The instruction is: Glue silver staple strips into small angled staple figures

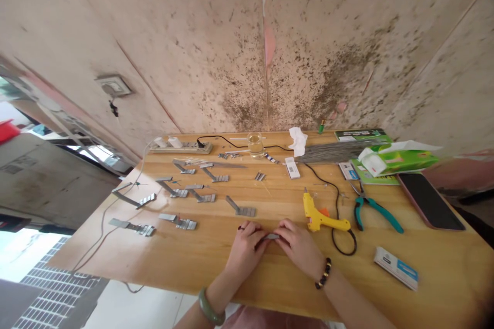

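Note:
Near the table's front edge, both of my hands pinch one small flat grey strip [271, 236] between them. My left hand [247, 247] grips its left end, and my right hand [299, 247] has the other end; the fingers hide much of it. Just beyond them stands a grey bent-strip piece [244, 210] with a slanted arm and a segmented base. Several similar grey pieces [177, 193] are spread over the table's left half. To the right of my right hand lies a yellow glue gun [320, 216].
The wooden table [185, 277] also bears teal-handled pliers [376, 211], a phone [430, 200], a blue-and-white box [397, 267] and a green tissue pack [405, 158]. At the back are a glass of liquid [254, 145], a bundle of grey strips [335, 151] and a power strip [181, 148]. Cords trail across.

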Available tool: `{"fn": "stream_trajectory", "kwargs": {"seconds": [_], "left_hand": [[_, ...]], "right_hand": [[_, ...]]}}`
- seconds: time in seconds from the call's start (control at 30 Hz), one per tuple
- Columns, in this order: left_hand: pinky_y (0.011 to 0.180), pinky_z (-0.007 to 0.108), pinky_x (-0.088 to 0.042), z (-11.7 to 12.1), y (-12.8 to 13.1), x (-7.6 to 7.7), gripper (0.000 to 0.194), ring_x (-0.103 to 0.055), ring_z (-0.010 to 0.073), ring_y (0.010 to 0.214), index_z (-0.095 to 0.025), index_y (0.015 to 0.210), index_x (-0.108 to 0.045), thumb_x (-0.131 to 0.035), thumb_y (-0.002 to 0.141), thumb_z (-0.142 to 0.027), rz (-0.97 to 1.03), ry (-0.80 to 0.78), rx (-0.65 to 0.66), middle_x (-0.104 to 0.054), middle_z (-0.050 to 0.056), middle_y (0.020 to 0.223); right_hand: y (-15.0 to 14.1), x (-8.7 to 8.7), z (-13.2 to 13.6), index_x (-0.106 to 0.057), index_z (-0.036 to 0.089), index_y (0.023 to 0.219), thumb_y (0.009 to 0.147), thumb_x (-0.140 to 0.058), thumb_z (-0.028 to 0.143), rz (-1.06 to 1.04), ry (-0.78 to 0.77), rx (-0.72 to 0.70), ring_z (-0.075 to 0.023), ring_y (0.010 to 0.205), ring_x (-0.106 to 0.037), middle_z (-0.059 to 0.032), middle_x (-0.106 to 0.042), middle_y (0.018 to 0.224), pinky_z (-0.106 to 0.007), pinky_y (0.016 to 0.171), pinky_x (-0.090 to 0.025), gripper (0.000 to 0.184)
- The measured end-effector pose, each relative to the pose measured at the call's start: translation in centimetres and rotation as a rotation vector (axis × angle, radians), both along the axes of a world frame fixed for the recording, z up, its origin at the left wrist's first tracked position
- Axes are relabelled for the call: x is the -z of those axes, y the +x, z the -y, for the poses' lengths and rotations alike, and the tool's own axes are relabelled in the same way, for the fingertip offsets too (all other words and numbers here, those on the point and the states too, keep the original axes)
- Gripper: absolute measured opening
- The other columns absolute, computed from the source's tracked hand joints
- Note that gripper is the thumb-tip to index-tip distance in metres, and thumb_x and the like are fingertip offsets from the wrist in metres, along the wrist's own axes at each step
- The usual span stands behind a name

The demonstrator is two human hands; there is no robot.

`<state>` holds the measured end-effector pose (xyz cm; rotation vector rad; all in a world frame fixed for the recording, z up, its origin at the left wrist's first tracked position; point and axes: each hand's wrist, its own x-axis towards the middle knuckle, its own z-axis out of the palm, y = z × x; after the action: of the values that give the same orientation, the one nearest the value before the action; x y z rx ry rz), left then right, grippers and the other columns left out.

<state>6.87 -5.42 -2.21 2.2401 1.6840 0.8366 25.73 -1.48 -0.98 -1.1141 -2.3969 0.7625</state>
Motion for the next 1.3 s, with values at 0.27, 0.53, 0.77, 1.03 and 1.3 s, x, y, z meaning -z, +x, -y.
{"fn": "stream_trajectory", "kwargs": {"seconds": [0.27,0.53,0.77,1.03,1.3], "left_hand": [[0.075,0.036,-0.044,-0.08,0.01,0.17,0.009,-0.054,0.0206,0.084,-0.022,0.088,-0.071,-0.062,0.084,-0.022,0.011,0.031,0.007,-0.063,0.005,0.087],[0.075,0.035,-0.046,-0.04,-0.12,0.36,0.01,-0.056,0.0207,0.084,-0.022,0.09,-0.071,-0.062,0.084,-0.022,0.017,0.036,0.012,-0.063,0.006,0.087],[0.075,0.035,-0.046,0.07,-0.25,0.64,0.009,-0.056,0.0201,0.085,-0.022,0.089,-0.07,-0.064,0.082,-0.019,0.02,0.036,0.01,-0.064,0.005,0.087],[0.074,0.035,-0.046,-0.23,-0.19,0.68,0.009,-0.056,0.0197,0.084,-0.022,0.087,-0.071,-0.064,0.083,-0.02,0.011,0.031,0.009,-0.063,0.005,0.087],[0.074,0.036,-0.047,-0.05,-0.19,0.45,0.009,-0.057,0.0207,0.084,-0.022,0.086,-0.071,-0.062,0.084,-0.021,0.008,0.031,0.011,-0.063,0.006,0.086]], "right_hand": [[0.0,0.44,-0.08,-0.065,0.021,0.1,0.089,-0.055,0.016,-0.003,0.007,0.004,-0.0178,0.087,-0.061,-0.0046,-0.059,0.101,-0.031,0.081,-0.051,0.016],[0.06,0.59,-0.06,-0.065,0.021,0.099,0.09,-0.054,0.016,0.006,0.016,0.008,-0.0175,0.086,-0.061,-0.0043,-0.059,0.102,-0.031,0.079,-0.051,0.015],[-0.01,0.78,-0.11,-0.065,0.022,0.099,0.09,-0.054,0.015,-0.007,0.02,0.006,-0.0169,0.086,-0.061,-0.0037,-0.059,0.1,-0.03,0.08,-0.051,0.016],[-0.08,0.48,-0.1,-0.066,0.021,0.097,0.09,-0.053,0.016,0.015,0.014,0.008,-0.0169,0.085,-0.061,-0.0038,-0.059,0.1,-0.029,0.077,-0.05,0.015],[-0.05,0.32,-0.1,-0.064,0.022,0.107,0.088,-0.055,0.015,0.004,0.008,0.009,-0.0182,0.088,-0.061,-0.0046,-0.06,0.102,-0.031,0.079,-0.051,0.022]]}}
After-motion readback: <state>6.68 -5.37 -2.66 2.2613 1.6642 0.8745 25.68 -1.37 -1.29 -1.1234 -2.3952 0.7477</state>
